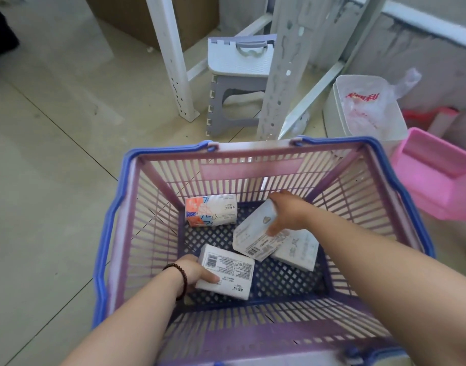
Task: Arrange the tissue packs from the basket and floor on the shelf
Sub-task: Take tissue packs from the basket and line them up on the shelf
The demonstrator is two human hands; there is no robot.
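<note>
A purple plastic basket point(157, 207) with blue rim stands on the floor below me. Inside it, my left hand point(193, 273) grips a white tissue pack point(226, 276) with a barcode at the near left. My right hand point(287, 215) grips a second white tissue pack point(253, 233), tilted up at the right. Under that one lies a third white pack point(297, 250). A pack with orange and blue print point(210, 210) rests at the far side of the basket floor. The white shelf's legs point(173, 59) rise beyond the basket.
A folding grey-purple stool point(234, 83) stands between the shelf legs. To the right are a white bin point(364, 112) lined with a plastic bag and a pink tub point(443, 178). A cardboard box point(136, 19) sits at the back. Pale tiled floor spreads to the left.
</note>
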